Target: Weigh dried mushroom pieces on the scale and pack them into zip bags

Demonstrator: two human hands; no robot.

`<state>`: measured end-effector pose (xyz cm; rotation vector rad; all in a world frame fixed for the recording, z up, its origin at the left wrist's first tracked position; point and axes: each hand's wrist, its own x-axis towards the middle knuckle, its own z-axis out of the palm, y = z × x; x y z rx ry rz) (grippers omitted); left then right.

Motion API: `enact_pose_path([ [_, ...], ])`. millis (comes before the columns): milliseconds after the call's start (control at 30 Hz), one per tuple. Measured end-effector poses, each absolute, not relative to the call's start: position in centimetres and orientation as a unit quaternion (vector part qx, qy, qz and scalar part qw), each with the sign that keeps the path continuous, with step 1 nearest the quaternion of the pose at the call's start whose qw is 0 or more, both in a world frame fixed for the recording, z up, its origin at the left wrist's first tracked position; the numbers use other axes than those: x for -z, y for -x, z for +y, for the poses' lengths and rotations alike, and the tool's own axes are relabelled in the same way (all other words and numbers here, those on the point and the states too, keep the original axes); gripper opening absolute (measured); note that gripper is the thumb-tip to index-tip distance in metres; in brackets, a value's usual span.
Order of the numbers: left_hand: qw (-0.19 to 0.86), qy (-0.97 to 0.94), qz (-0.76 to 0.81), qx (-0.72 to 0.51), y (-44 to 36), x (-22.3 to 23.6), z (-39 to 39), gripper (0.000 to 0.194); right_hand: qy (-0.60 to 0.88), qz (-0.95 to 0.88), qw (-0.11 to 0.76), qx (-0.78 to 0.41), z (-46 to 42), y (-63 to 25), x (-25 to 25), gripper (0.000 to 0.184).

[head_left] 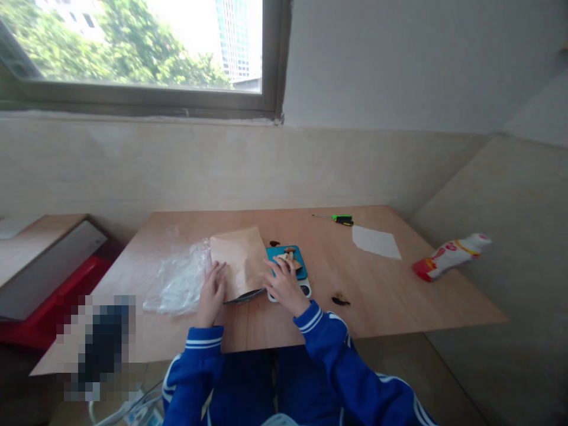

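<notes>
A brown paper bag lies flat on the table, covering most of a dark round-edged thing whose rim shows below it. My left hand rests at the bag's left edge, fingers stretched out and holding nothing. Right of the bag is a small scale with a blue top and white front. Brown and pale pieces, like dried mushroom, are heaped on it. Over the scale, my right hand has its fingers apart at the pieces. Those fingers partly hide the heap; no piece is visibly gripped.
Crumpled clear plastic lies left of the paper bag. Dark pieces sit near the scale. Farther back are screwdrivers and white paper. A red-and-white bottle appears at right. A blurred dark object is front left.
</notes>
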<state>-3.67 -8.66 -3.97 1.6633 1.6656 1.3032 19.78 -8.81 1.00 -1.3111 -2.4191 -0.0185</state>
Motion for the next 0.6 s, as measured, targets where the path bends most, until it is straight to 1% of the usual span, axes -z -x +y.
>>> enact_pose_path([
  [67,0.226,-0.600,0.602,-0.476,4.2,3.8,-9.0,0.044,0.455,-0.867,0.200,-0.021,-9.2,-19.3,-1.1,0.027],
  [133,0.232,-0.621,0.595,-0.455,4.5,3.5,-9.7,0.047,0.466,-0.856,0.216,-0.060,-9.5,-19.1,-1.1,0.029],
  [267,0.238,-0.691,0.578,-0.365,4.2,3.1,-11.2,0.069,0.503,-0.815,0.262,-0.117,-9.1,-20.4,-1.0,0.030],
  [300,0.230,-0.700,0.574,-0.357,4.0,3.0,-11.4,0.070,0.508,-0.807,0.274,-0.121,-8.6,-21.0,-1.1,0.029],
  [333,0.219,-0.706,0.570,-0.358,3.9,2.9,-11.5,0.068,0.515,-0.799,0.284,-0.123,-7.9,-21.6,-1.3,0.028],
  [400,0.209,-0.712,0.561,-0.367,3.7,2.6,-11.5,0.053,0.540,-0.781,0.287,-0.127,-5.5,-23.1,-2.0,0.026],
  [467,0.218,-0.711,0.557,-0.368,3.7,1.9,-11.3,0.038,0.573,-0.767,0.248,-0.149,-2.2,-24.4,-2.6,0.025],
  [500,0.224,-0.707,0.559,-0.370,3.8,1.3,-11.2,0.034,0.582,-0.764,0.231,-0.159,-0.4,-25.0,-2.9,0.025],
  [600,0.210,-0.661,0.592,-0.410,3.7,-1.4,-10.5,0.029,0.591,-0.763,0.174,-0.194,5.2,-26.1,-2.8,0.020],
])
